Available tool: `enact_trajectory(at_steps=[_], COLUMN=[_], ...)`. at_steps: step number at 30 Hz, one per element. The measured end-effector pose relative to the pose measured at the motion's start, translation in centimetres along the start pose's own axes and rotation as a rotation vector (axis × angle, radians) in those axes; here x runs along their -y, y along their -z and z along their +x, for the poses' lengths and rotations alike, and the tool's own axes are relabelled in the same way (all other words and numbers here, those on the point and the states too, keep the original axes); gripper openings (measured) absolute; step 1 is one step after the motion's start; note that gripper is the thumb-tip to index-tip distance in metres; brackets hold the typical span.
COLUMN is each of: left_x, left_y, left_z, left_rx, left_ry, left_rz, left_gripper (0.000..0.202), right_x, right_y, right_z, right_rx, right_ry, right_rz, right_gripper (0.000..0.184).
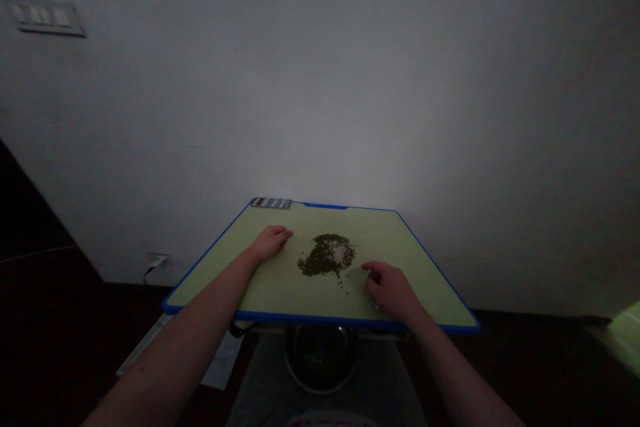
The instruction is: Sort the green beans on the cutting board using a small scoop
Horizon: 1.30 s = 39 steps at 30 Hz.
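Observation:
A spread heap of small green beans or seeds (320,257) lies on the pale yellow-green tabletop (300,297), with a patch of pale grains (340,253) on its right part. My left hand (271,243) rests on the table to the left of the heap, apart from it, its fingers curled closed; nothing shows in them. To the right and nearer, my right hand (391,288) pinches a clear, curved, see-through thing (357,273) between thumb and fingers. Its far end reaches toward the heap's lower right edge, where several loose green bits are scattered. Its exact kind is unclear in the dim light.
A blue rim (320,320) edges the small table, which stands against a grey wall. A flat phone-like or calculator-like thing (271,203) lies at its far left corner. Below the front edge, a dark round bowl (320,357) sits on the lap.

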<state>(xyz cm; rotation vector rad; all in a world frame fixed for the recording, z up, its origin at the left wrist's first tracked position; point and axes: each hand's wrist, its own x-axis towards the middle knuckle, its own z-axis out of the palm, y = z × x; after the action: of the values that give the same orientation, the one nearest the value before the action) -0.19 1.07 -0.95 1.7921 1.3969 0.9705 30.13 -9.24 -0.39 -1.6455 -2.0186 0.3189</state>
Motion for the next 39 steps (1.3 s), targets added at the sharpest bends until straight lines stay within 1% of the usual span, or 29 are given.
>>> enact_trajectory(at_steps=[3,5,11,13,17,21,25,29,36,39], left_x=[0.2,0.3,0.1,0.0,0.1,0.2,0.3,0.4,0.6,0.5], left_y=[-0.1,-0.2,0.1,0.2,0.1,-0.1,-0.2,-0.2,0.1,0.2], left_z=[0.1,0.2,0.0,-0.1,-0.2,-0.1,0.1,0.2,0.2,0.1], left_rx=[-0.005,-0.012,0.006,0.004,-0.006,-0.009,-0.012,-0.018,-0.006,-0.010], left_ry=[0.004,0.010,0.019,0.006,0.001,-0.004,0.018,0.017,0.009,0.008], left_rz=[-0.008,-0.008,-0.036,-0.028,-0.019,-0.032,-0.037,-0.021,-0.003,0.009], left_gripper=[0.038,0.038,0.037,0.037,0.037,0.037,0.037,0.037,0.039,0.039], right_x=[0.8,1.0,-0.2,-0.6,-0.3,0.8,1.4,0.8,-1.1,-1.4], right_y=[-0.3,-0.4,0.4,0.7,0.7,0.0,-0.5,-0.2,1.3,1.5], right_z=[0.3,0.5,0.9,0.8,0.5,0.6,0.8,0.9,1.3,1.3], right_rx=[-0.020,-0.032,-0.054,-0.070,-0.056,-0.037,-0.042,-0.042,-0.060,-0.079], right_ry=[0.024,0.016,-0.074,-0.081,-0.047,0.007,0.018,-0.020,-0.100,-0.112], right_rz=[-0.037,-0.076,-0.149,-0.155,-0.110,-0.095,-0.119,-0.133,-0.163,-0.143], right_gripper=[0.037,0.038,0.040,0.040,0.039,0.039,0.040,0.040,0.039,0.039])
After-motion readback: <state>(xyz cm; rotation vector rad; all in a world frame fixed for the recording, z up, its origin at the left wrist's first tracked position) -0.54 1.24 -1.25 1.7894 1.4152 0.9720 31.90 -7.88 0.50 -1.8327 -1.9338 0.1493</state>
